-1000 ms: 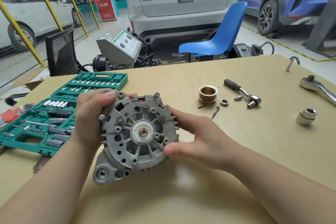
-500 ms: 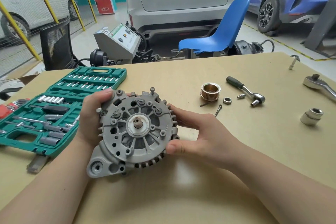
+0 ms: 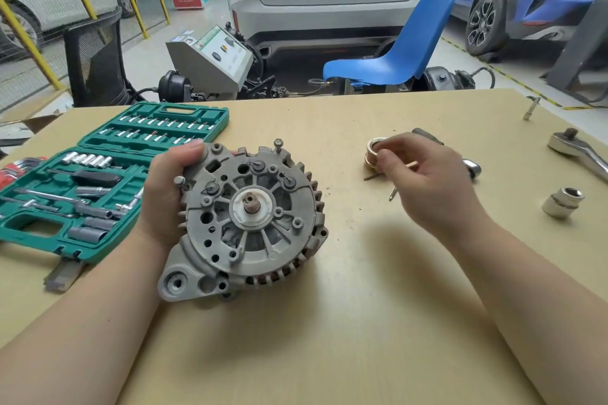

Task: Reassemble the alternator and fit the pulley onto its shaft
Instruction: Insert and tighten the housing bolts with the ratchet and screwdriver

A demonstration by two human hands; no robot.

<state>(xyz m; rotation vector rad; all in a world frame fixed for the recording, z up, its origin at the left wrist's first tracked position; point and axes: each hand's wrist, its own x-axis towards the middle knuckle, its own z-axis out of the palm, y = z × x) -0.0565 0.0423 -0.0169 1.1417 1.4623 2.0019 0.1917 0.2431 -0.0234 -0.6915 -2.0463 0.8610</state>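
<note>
**bench_op:** Alternator (image 3: 243,220), the grey cast-metal finned one, is propped on edge on the tan wooden table (image 3: 362,322) with its stubby threaded shaft (image 3: 251,204) facing up at me. My left hand (image 3: 167,194) is wrapped around its upper left rim, thumb over the top, gripping it. My right hand (image 3: 424,174) is out over the brass-coloured grooved pulley (image 3: 375,154), fingertips pinched on its rim. Can't tell if it's off the table yet.

**wrenchfan:** How do you reckon the housing handles?

**bench_op:** Heavy and rigid, I'd guess. The fins give decent bite, so the rim is the place to hold, not the thin wire leads or studs on the face. The pulley looks small, dense and smooth, so I'd pinch across the grooves or it could slip.

**wrenchfan:** Room to move?

**bench_op:** Bare table between pulley and shaft, so that path is open. Loose screws lie just beside the pulley, and the chrome ratchet (image 3: 470,168) sits right behind my right hand. The green plastic socket case (image 3: 108,181) is close on the left, near my wrist. A chrome socket (image 3: 562,202) and a bigger ratchet head (image 3: 572,148) are well off to the right. The near edge isn't in view.
</note>
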